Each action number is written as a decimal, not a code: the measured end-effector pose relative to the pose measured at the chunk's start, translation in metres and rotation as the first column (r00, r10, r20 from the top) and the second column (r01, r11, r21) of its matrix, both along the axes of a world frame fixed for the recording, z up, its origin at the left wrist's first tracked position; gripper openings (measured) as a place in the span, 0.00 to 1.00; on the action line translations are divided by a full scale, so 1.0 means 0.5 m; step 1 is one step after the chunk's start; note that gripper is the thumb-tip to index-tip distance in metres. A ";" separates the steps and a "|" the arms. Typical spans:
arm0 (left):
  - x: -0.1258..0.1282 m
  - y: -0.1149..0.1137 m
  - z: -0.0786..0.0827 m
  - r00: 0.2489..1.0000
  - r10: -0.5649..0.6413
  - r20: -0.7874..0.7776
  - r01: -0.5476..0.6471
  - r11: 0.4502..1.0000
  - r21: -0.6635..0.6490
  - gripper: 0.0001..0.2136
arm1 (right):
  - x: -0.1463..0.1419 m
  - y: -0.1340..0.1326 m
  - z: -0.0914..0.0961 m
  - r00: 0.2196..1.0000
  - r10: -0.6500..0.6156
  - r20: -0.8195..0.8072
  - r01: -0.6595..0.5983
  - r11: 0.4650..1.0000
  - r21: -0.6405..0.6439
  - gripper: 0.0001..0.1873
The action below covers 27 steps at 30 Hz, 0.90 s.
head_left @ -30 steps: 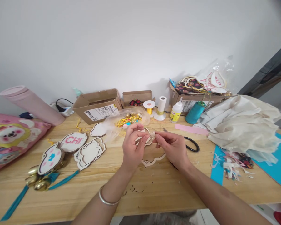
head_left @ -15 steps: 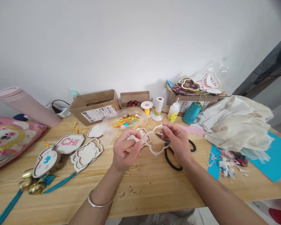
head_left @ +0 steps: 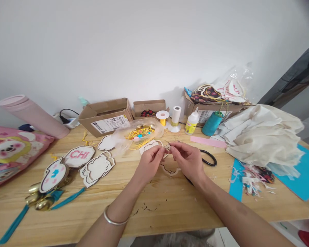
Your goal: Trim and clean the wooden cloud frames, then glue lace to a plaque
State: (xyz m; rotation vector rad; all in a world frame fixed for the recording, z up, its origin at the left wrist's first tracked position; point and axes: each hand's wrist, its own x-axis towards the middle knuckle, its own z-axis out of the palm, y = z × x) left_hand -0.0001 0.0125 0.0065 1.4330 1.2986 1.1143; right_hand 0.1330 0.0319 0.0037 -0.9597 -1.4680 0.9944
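Both hands meet over the middle of the table at a thin wooden cut-out frame (head_left: 171, 171) with a scalloped outline. My right hand (head_left: 190, 161) pinches its upper edge between thumb and fingers. Closed against the same edge from the other side is my left hand (head_left: 151, 162), thumb and fingertips pressed together. The frame's lower ornament shows between the wrists; its sides are partly hidden. Beneath my right hand lie black-handled scissors (head_left: 213, 162), mostly covered. Just behind my left hand are white-faced wooden pieces (head_left: 147, 146).
To the left lie wooden plaques (head_left: 79, 157), layered cut-outs (head_left: 98, 168) and gold bells (head_left: 43, 203). Behind stand a cardboard box (head_left: 103, 118), a glue bottle (head_left: 192, 122) and a teal thread cone (head_left: 211, 124). Cream fabric (head_left: 265, 133) and scraps (head_left: 254, 181) lie right.
My left hand has moved right and closed at the frame's top edge beside my right hand. The frame has shifted slightly, and my right hand now covers more of the scissors.
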 end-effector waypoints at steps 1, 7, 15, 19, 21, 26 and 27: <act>0.002 0.000 0.001 0.999 -0.013 0.051 0.015 1.000 -0.026 0.12 | 0.000 0.000 -0.003 1.000 0.008 0.009 -0.008 1.000 0.015 0.09; 0.003 0.000 -0.007 0.974 -0.055 0.218 0.080 0.991 -0.105 0.11 | 0.000 -0.006 -0.008 0.994 -0.004 0.106 -0.014 0.985 0.169 0.08; 0.007 -0.011 -0.014 0.991 0.071 0.111 -0.074 0.997 0.023 0.10 | -0.003 -0.022 0.002 0.973 -0.043 0.228 -0.041 0.935 0.351 0.09; 0.006 -0.014 -0.011 0.989 0.109 0.099 -0.116 0.991 0.071 0.10 | -0.006 -0.026 -0.001 0.974 -0.021 0.225 -0.069 0.920 0.385 0.09; 0.006 -0.015 -0.008 0.988 0.118 0.101 -0.126 0.988 0.084 0.10 | -0.008 -0.027 -0.003 0.975 -0.013 0.223 -0.074 0.924 0.376 0.09; 0.009 -0.014 0.001 0.984 0.146 0.101 -0.155 0.984 0.089 0.11 | -0.012 -0.031 -0.006 0.978 0.011 0.207 -0.081 0.939 0.335 0.09; 0.008 -0.014 0.002 0.984 0.147 0.102 -0.156 0.984 0.086 0.11 | -0.013 -0.031 -0.007 0.981 0.015 0.194 -0.077 0.944 0.320 0.08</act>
